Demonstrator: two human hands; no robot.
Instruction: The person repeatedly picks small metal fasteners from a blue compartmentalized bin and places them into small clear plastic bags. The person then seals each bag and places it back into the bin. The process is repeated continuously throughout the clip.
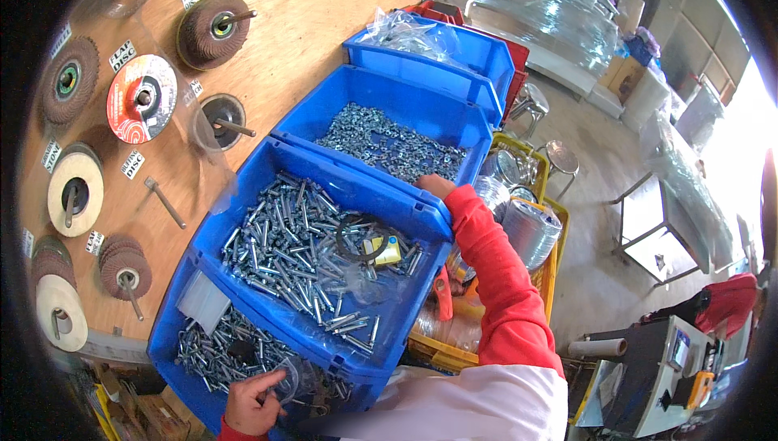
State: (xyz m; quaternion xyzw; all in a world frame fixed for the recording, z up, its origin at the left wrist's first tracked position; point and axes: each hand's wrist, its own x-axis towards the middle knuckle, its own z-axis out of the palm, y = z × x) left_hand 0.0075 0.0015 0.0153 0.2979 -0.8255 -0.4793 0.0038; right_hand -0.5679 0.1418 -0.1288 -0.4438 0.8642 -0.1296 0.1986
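Note:
My right hand point(436, 186) reaches over the front wall of a blue bin of small metal nuts point(381, 137). Its fingers are bent together among the nuts at the bin's near right corner; the fingertips are hidden. Lower left, my left hand point(254, 403) hovers over the nearest blue bin point(182, 364), which holds metal bolts point(215, 352). Its fingers are curled in, and what they hold, if anything, I cannot make out. Beside them lies a clear plastic piece point(301, 380). Between the hands, another blue bin point(324, 173) holds longer anchor bolts point(284, 238), a black ring point(344, 238) and a yellow-and-white packet point(386, 250).
A wooden board point(300, 3) with mounted abrasive discs point(142, 99) rises on the left. Behind the nuts stands a blue bin with plastic bags point(413, 36). Right of my arm, a yellow crate point(555, 279) holds wrapped rolls point(531, 234) and a red-handled tool point(442, 293). Metal stools point(561, 157) stand beyond.

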